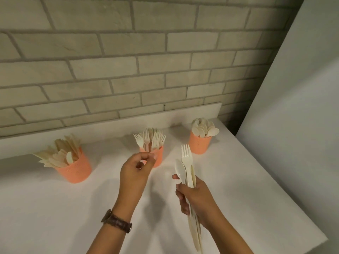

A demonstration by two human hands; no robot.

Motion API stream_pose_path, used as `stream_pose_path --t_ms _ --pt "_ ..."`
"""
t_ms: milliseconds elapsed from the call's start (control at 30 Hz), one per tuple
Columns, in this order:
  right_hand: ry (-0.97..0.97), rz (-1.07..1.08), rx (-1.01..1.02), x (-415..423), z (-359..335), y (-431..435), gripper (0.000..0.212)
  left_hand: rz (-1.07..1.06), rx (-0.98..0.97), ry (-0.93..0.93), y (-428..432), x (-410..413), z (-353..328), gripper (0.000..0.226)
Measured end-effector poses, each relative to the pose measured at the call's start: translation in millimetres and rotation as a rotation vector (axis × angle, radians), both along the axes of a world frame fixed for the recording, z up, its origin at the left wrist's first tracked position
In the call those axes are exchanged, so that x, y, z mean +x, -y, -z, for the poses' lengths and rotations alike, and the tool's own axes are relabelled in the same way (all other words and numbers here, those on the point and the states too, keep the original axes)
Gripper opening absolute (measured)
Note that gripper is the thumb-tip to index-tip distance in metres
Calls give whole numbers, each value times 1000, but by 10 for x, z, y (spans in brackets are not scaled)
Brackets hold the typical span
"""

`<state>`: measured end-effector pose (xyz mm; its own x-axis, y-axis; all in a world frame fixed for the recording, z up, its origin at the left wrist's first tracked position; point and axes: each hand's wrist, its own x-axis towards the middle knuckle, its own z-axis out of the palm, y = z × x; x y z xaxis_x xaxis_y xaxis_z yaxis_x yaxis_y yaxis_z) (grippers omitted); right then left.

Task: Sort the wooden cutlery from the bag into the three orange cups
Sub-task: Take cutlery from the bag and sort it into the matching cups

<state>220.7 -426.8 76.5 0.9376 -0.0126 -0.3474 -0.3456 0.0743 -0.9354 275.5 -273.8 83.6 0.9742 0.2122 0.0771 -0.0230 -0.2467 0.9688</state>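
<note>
Three orange cups stand in a row on the white table. The left cup (pixel 74 170) holds wooden knives, the middle cup (pixel 159 156) forks, the right cup (pixel 199 143) spoons. My right hand (pixel 198 200) grips a bundle of cutlery (pixel 188 167) upright, with a fork and a spoon showing at its top and handles sticking out below the palm. My left hand (pixel 134 174) is at the front rim of the middle cup, thumb and fingertips drawn together under the forks. Whether they pinch a fork handle is hidden. No bag is in view.
A brick wall runs behind the white table (pixel 55 208). A white panel (pixel 297 107) rises at the right, close to the right cup. The table's right edge slants down toward the lower right corner. A brown watch (pixel 117 221) is on my left wrist.
</note>
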Motion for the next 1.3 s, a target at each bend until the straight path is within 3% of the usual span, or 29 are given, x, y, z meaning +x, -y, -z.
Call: stream_pose_path --t_ms 133,367,500,633,767,1000,1300 --pt "16 -46 -124 -61 -5 -67 23 171 -94 -81 127 -267 -131 5" --pt "26 -166 -143 -112 -47 -6 24 126 -84 -112 258 -228 -146 7" --pt "-5 -217 -102 -76 -65 126 26 145 -205 -157 325 -130 -271 6" --pt "-36 -257 -69 -39 -59 323 28 -54 -376 -51 270 148 -412 16" --pt "-107 -237 71 32 -18 544 28 -299 -472 215 50 407 -530 18" --pt "-135 -237 155 193 31 790 26 -478 -142 302 98 716 -51 4" --pt "-128 -278 156 323 29 850 25 -445 279 104 310 762 598 5"
